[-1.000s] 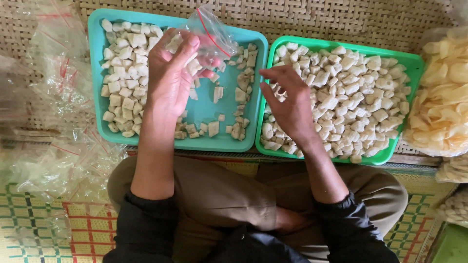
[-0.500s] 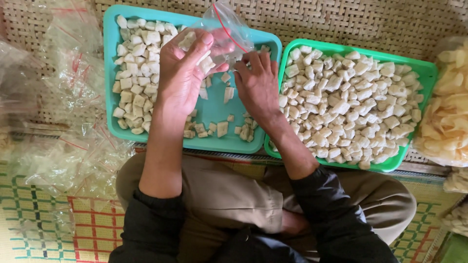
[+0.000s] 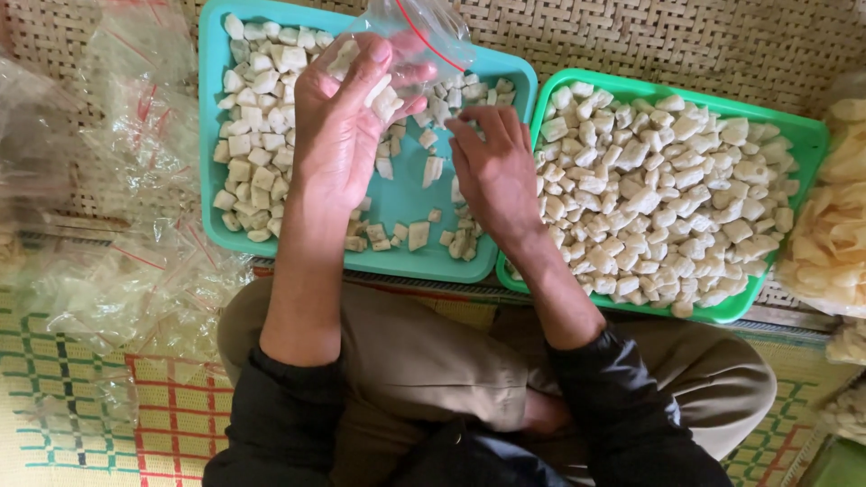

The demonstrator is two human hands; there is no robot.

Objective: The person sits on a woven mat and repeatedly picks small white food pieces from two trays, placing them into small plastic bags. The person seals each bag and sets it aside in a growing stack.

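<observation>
My left hand (image 3: 338, 135) holds a small clear plastic bag (image 3: 410, 41) with a red strip, raised over the teal tray (image 3: 215, 135); a few pale chunks show inside the bag. The teal tray holds pale cracker chunks (image 3: 257, 108), thick on its left side and sparse on the right. My right hand (image 3: 496, 171) is lowered over the teal tray's right part, fingers curled on the scattered chunks there; I cannot see whether it holds any. To the right, the green tray (image 3: 807, 135) is filled with the same pale chunks (image 3: 672, 198).
Several clear plastic bags (image 3: 117, 234) lie heaped on the woven mat at the left. A pile of yellowish crackers (image 3: 834, 234) sits at the right edge. My crossed legs in brown trousers (image 3: 424, 370) are just below the trays.
My right hand has moved left from the green tray onto the teal tray's right side. My left hand with the bag stays raised; the view has shifted.
</observation>
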